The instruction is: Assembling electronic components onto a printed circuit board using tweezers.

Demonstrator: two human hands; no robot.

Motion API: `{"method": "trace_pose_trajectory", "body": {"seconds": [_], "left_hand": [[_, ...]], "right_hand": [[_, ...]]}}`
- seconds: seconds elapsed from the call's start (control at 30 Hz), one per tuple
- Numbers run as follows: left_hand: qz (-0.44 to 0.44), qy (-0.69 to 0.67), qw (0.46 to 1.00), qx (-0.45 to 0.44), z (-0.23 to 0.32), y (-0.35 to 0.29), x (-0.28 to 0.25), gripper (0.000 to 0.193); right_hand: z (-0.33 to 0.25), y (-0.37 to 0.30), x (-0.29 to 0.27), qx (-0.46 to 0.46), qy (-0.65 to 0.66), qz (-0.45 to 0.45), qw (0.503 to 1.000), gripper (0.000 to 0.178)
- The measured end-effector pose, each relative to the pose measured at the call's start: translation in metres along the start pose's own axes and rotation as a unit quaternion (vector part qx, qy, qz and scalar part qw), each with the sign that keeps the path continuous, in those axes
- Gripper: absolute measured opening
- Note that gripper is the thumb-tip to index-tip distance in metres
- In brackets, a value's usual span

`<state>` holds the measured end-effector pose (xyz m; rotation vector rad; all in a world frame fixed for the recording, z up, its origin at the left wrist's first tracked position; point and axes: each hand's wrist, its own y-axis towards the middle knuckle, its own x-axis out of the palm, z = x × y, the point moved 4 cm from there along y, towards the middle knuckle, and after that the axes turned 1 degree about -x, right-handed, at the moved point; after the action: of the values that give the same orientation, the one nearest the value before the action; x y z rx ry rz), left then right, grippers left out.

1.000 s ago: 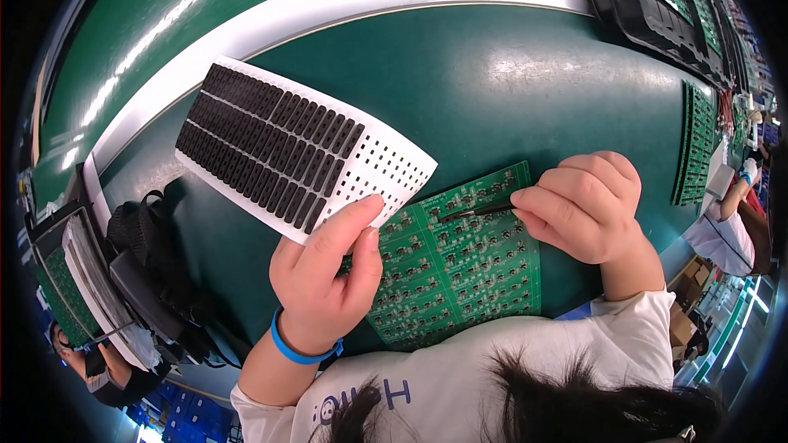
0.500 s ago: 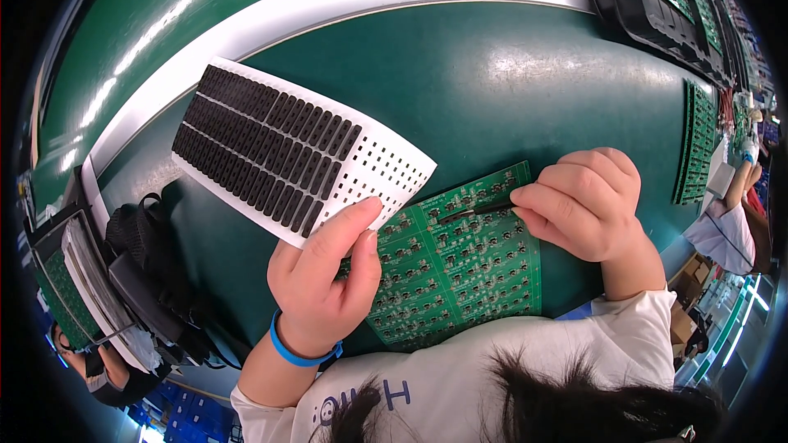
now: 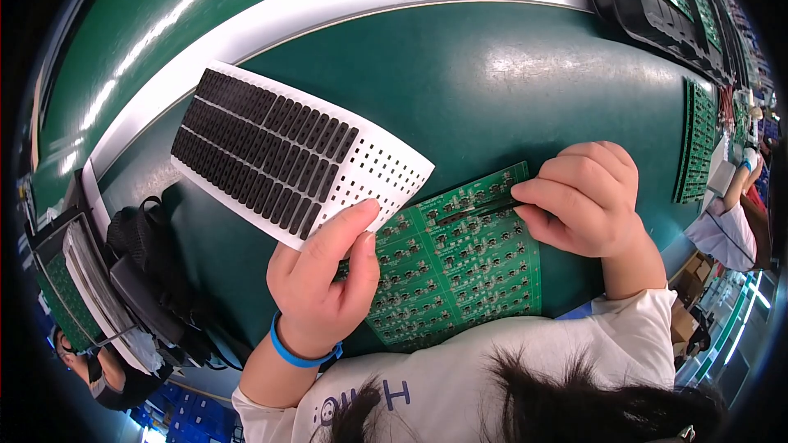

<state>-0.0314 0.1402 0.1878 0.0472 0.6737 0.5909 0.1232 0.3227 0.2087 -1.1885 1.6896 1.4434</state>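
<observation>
My left hand (image 3: 327,279), with a blue band at its wrist, pinches a white backing sheet (image 3: 386,166) by its near corner. Rows of narrow black adhesive pads (image 3: 254,148) cover much of that sheet; the part nearest my fingers shows small square holes instead. Between my right thumb and fingers are slim black tweezers (image 3: 501,205), pointing left. Their tips are over the upper part of a green circuit board (image 3: 460,279), at a dark narrow strip lying across it. My right hand (image 3: 584,198) is closed on the tweezers, just above the board's right edge.
Black trays with green boards (image 3: 657,16) stand at the far right. Another green board (image 3: 694,143) lies at the right table edge. A black bag (image 3: 152,254) and a rack of boards and papers (image 3: 90,295) are at the left. Other people work at both sides.
The backing sheet has shifted slightly left with my left hand. My right hand has tilted a little, and the tweezers' arms look slightly further apart. The board stays in place.
</observation>
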Motion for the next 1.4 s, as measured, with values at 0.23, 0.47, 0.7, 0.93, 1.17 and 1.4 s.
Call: {"method": "trace_pose_trajectory", "body": {"seconds": [0.23,0.47,0.7,0.93,1.17,1.4], "left_hand": [[-0.003,0.003,1.000,-0.003,0.0013,-0.0001,-0.0006,0.034],[-0.006,0.000,1.000,-0.009,0.0019,0.0013,-0.0007,0.034],[0.000,0.002,1.000,-0.002,0.0015,0.0020,-0.0009,0.034],[-0.002,0.006,1.000,-0.006,0.0015,0.0016,-0.0009,0.034],[0.004,0.007,1.000,0.008,0.0005,0.0014,0.0000,0.035],[-0.003,0.001,1.000,0.001,0.0009,0.0012,-0.0002,0.034]], "right_hand": [[0.0008,0.0009,0.0007,-0.001,0.017,-0.024,1.000,0.026],[0.0012,0.0008,0.0006,-0.005,0.012,-0.024,1.000,0.026],[0.0041,0.0030,-0.0018,0.007,0.008,0.003,1.000,0.024],[0.0036,0.0018,-0.0004,0.006,0.009,-0.018,1.000,0.024],[0.0041,0.0011,-0.0014,0.014,0.015,0.007,1.000,0.023],[0.0040,0.0001,-0.0002,0.004,0.014,-0.010,1.000,0.023]]}}
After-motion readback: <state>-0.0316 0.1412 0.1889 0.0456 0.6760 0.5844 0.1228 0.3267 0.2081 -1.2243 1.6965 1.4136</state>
